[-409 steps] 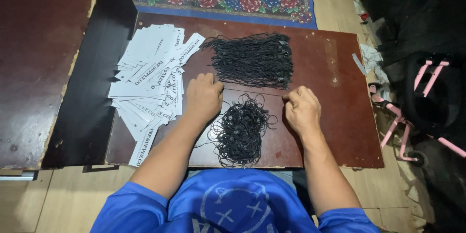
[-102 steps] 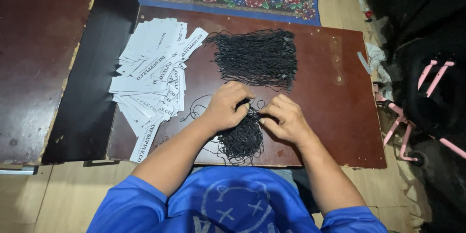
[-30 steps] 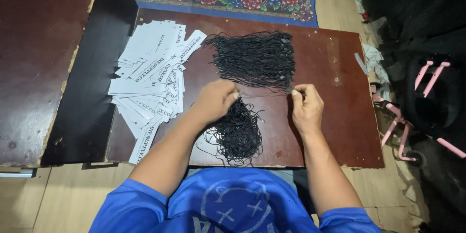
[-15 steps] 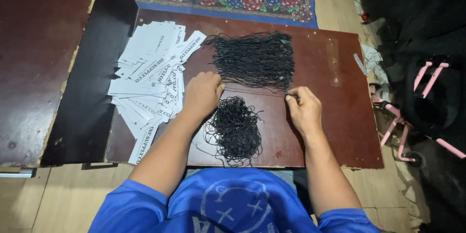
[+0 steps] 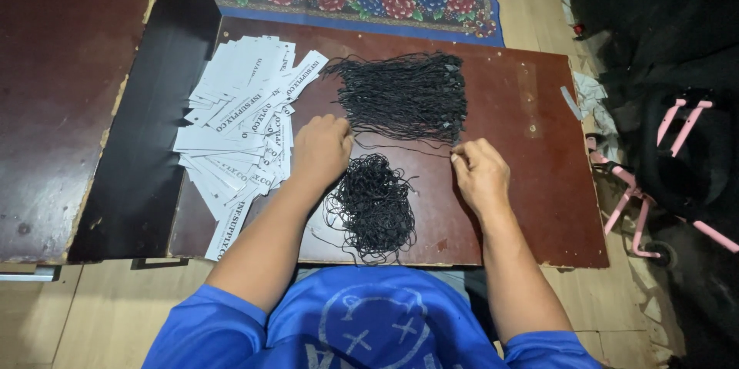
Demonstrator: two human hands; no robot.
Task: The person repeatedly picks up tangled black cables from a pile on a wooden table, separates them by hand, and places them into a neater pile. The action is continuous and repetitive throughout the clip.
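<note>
Two hands rest on the dark red board point(image 5: 531, 184), and we go across it from nine o'clock to three. At nine o'clock lies a fanned heap of white paper tags point(image 5: 239, 123). Our left hand point(image 5: 322, 150) sits just beside them, fingers curled down on one end of a single black string point(image 5: 400, 146). At twelve o'clock the laid-out bundle of black strings point(image 5: 408, 96) lies in rough rows; at six o'clock a tangled pile of string loops point(image 5: 373, 203) sits between our forearms. Our right hand point(image 5: 481, 173), towards three o'clock, pinches the string's other end. We judge the string light, limp and quick to snag, best held by its ends.
</note>
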